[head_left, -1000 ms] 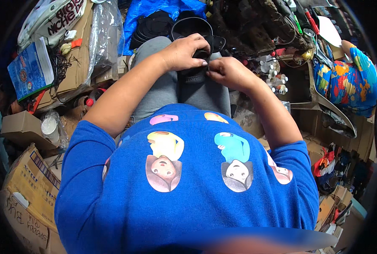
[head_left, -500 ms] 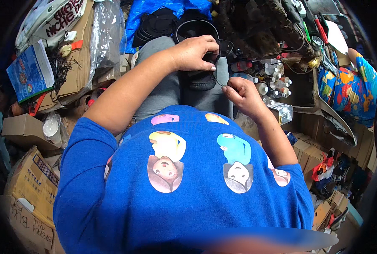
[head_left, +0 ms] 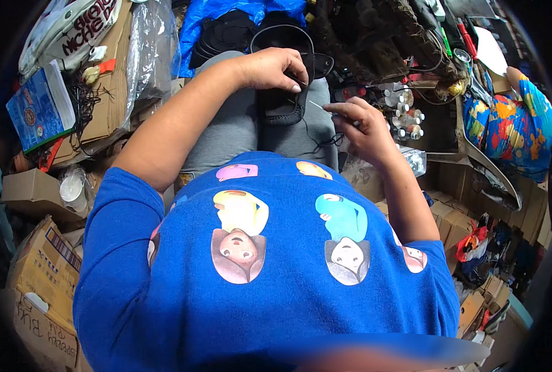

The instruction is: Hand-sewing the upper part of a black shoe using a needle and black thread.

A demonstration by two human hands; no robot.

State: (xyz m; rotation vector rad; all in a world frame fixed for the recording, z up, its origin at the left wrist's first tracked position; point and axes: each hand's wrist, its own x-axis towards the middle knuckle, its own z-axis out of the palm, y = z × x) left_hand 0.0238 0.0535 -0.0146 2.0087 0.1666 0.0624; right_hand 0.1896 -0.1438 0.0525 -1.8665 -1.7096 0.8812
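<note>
A black shoe (head_left: 283, 113) rests across my lap, its rounded, stitched end toward me. My left hand (head_left: 274, 69) lies over its upper part, fingers curled down onto the edge and thumb pointing right; the fingertips are partly hidden. Just to the right, my right hand (head_left: 361, 127) pinches a thin, pale needle (head_left: 317, 105) that points up and left at the shoe. Dark thread (head_left: 320, 144) hangs in loose loops over my right thigh, beside the shoe.
Small clear bottles (head_left: 406, 118) crowd the right side, near a colourful splashed-pattern bundle (head_left: 505, 130). To the left lie a blue book (head_left: 40, 108), plastic-covered cardboard and an open carton (head_left: 37, 195). Black pieces (head_left: 226, 37) sit on blue sheeting beyond my knees.
My right hand has turned and opened its grip pose, showing the needle, where a taut thread ran before. Thread now hangs slack on my thigh. The shoe and my left hand have shifted slightly left.
</note>
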